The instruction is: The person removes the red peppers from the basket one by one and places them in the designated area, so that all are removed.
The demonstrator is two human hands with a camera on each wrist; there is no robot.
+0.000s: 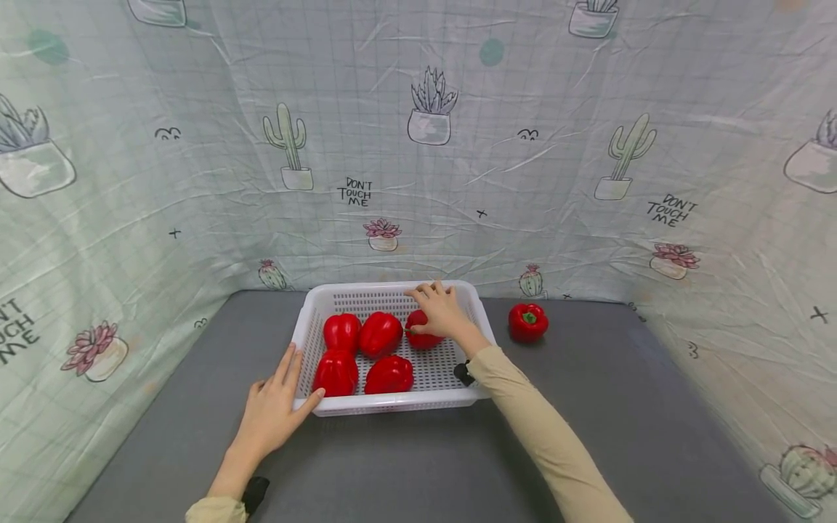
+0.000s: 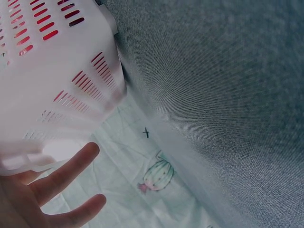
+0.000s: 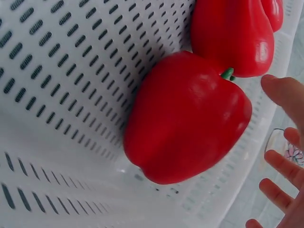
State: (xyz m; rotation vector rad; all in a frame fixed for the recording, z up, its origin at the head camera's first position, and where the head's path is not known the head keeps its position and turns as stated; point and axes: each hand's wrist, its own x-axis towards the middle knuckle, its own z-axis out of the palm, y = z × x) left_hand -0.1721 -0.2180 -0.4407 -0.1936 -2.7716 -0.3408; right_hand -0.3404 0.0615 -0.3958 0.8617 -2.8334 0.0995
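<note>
A white plastic basket (image 1: 418,401) with slotted walls holds several red bell peppers. Spread fingers of my right hand (image 1: 441,309) reach over the pepper (image 1: 418,338) on the basket's right side. In the right wrist view, that pepper (image 3: 187,121) lies on the basket floor, with the thumb and fingers apart from it. My left hand (image 1: 271,407) rests at the basket's front left corner, thumb by the front rim and fingers along the left side. Its fingers (image 2: 71,168) look straight beside the outer wall in the left wrist view.
Another red bell pepper (image 1: 528,322) sits on the grey table (image 1: 405,472), to the right of the basket. A cloth (image 1: 484,181) printed with cacti hangs behind the table and along both sides. The basket stands near the back edge.
</note>
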